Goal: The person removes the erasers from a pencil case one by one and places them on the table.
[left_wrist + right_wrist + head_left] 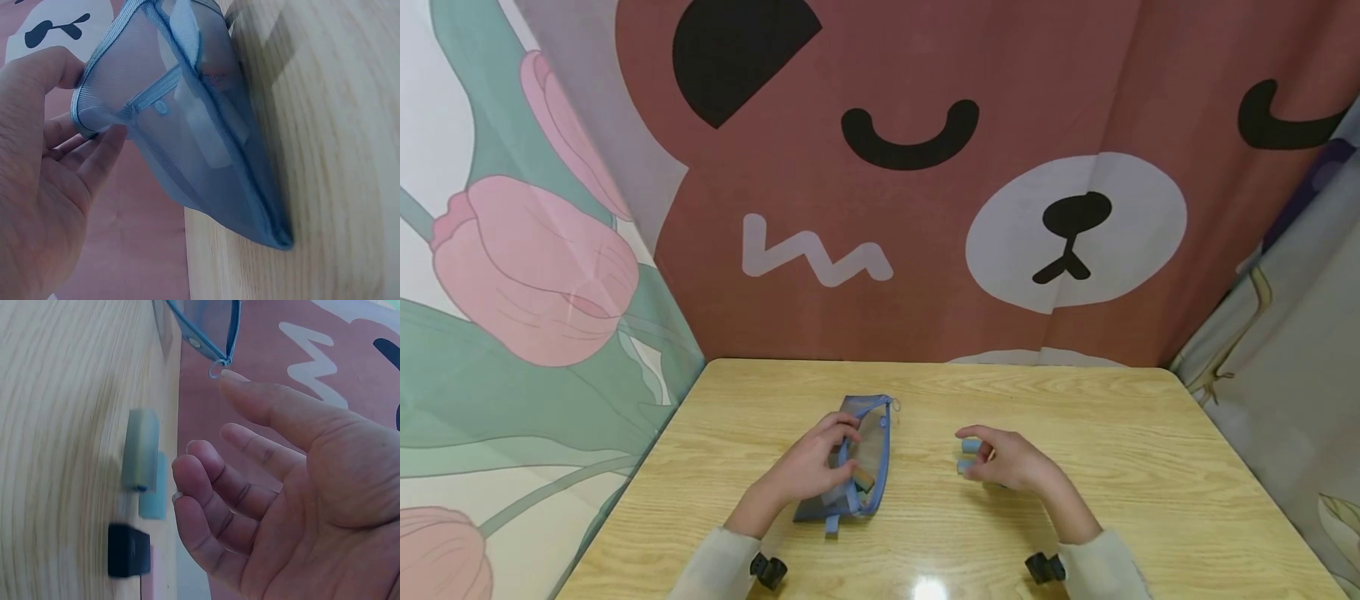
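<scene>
A blue mesh zip pouch [872, 446] lies on the left with its zipped mouth spread apart. My left hand [815, 458] pinches the pouch's rim between thumb and fingers, as the left wrist view shows at the pouch [181, 125]. Inside it, a tan piece [862, 478] shows. My right hand [1011, 458] hovers over small stick-like pieces, its fingers loosely bent and holding nothing. Near it in the right wrist view are a pale green piece [140, 450], a light blue piece [154, 490], a black piece [128, 550] and a partly hidden pink piece [151, 575]; their exact kind is unclear.
Both hands work above a light wood-grain table [925, 542]. A reddish-brown curtain [925, 317] with a bear print hangs along its far edge, and a tulip-print curtain [535, 267] stands at the left.
</scene>
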### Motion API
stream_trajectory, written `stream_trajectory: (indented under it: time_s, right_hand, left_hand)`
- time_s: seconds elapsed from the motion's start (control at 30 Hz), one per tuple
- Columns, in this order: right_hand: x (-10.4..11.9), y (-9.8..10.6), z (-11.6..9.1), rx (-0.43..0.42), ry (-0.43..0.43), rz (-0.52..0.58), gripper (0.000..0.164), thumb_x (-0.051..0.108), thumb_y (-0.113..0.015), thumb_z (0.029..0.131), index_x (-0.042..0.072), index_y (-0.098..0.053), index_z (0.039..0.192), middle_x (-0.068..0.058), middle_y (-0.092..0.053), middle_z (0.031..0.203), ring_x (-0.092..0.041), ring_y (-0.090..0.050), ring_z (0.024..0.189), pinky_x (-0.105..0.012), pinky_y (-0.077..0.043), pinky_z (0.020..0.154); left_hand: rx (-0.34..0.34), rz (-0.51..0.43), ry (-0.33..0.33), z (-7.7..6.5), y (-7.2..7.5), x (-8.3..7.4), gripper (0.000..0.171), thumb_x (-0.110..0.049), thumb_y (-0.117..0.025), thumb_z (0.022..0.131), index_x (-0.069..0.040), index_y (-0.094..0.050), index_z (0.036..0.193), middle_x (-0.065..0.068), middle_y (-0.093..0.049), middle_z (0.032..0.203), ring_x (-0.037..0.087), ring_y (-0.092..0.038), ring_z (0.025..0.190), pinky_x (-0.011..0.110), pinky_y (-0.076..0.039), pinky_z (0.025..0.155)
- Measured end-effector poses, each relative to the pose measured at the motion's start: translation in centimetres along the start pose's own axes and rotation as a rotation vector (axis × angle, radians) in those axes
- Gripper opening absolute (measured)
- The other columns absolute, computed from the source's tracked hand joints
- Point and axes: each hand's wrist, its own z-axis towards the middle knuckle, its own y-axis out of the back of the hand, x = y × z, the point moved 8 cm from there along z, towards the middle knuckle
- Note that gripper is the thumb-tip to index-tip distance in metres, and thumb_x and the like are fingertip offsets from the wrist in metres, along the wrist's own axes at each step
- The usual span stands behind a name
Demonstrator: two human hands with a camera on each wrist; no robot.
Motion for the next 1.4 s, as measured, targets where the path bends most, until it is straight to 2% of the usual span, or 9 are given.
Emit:
stream_trajectory:
  time_s: [0.27, 0.6, 0.73, 0.97, 1.27, 1.4]
  right_hand:
    - [0.6, -1.1, 0.7, 0.007, -0.001, 0.022, 0.061, 0.020, -0.078, 0.090, 0.011, -0.053, 0.145, -0.003, -0.057, 0.093, -0.017, -0.060, 0.083, -0.035, -0.049, 0.069]
    - [1.9, -2.3, 1.4, 0.019, 0.050, 0.033, 0.061, 0.021, -0.079, 0.089, 0.011, -0.055, 0.144, -0.004, -0.059, 0.091, -0.017, -0.058, 0.079, -0.031, -0.048, 0.067]
    - [2.5, -2.8, 1.7, 0.025, 0.059, 0.033, 0.060, 0.021, -0.079, 0.089, 0.011, -0.055, 0.143, -0.003, -0.059, 0.090, -0.017, -0.059, 0.078, -0.033, -0.048, 0.066]
    - [3.4, -3.5, 2.2, 0.033, 0.085, 0.013, 0.057, 0.022, -0.078, 0.089, 0.015, -0.057, 0.142, -0.001, -0.060, 0.090, -0.016, -0.061, 0.080, -0.035, -0.049, 0.068]
    - [4.0, -4.7, 3.1, 0.055, 0.109, 0.019, 0.059, 0.022, -0.079, 0.089, 0.012, -0.056, 0.143, 0.000, -0.061, 0.089, -0.014, -0.060, 0.076, -0.032, -0.048, 0.064]
    - [4.2, -5.1, 3.4, 0.060, 0.116, 0.004, 0.059, 0.022, -0.079, 0.088, 0.013, -0.057, 0.142, 0.001, -0.062, 0.088, -0.014, -0.059, 0.075, -0.031, -0.047, 0.064]
  left_hand:
    - [-0.005, -0.051, 0.029, -0.1, 0.0, 0.2, 0.027, -0.016, -0.071, 0.093, -0.008, -0.066, 0.118, 0.004, -0.049, 0.144, 0.012, -0.056, 0.105, 0.032, -0.051, 0.086]
    - [-0.019, -0.082, 0.041, -0.4, 0.4, 0.5, 0.027, -0.012, -0.071, 0.092, -0.007, -0.066, 0.119, 0.001, -0.048, 0.144, 0.014, -0.055, 0.116, 0.035, -0.052, 0.090]
    - [-0.019, -0.079, 0.029, -0.5, 0.5, 0.3, 0.028, -0.011, -0.070, 0.092, -0.008, -0.066, 0.119, 0.002, -0.048, 0.144, 0.014, -0.055, 0.117, 0.035, -0.052, 0.090]
    - [-0.026, -0.096, 0.009, -0.7, 0.8, -0.1, 0.029, -0.007, -0.069, 0.090, -0.016, -0.065, 0.117, 0.003, -0.049, 0.145, 0.015, -0.054, 0.121, 0.036, -0.052, 0.092]
    - [-0.065, -0.103, -0.066, -1.1, 1.0, -0.1, 0.034, -0.004, -0.070, 0.088, -0.017, -0.063, 0.119, 0.005, -0.048, 0.145, 0.016, -0.055, 0.119, 0.032, -0.052, 0.086]
    - [-0.080, -0.109, -0.098, -1.2, 1.2, -0.3, 0.035, -0.003, -0.069, 0.087, -0.013, -0.063, 0.120, 0.008, -0.047, 0.146, 0.019, -0.055, 0.120, 0.032, -0.051, 0.085]
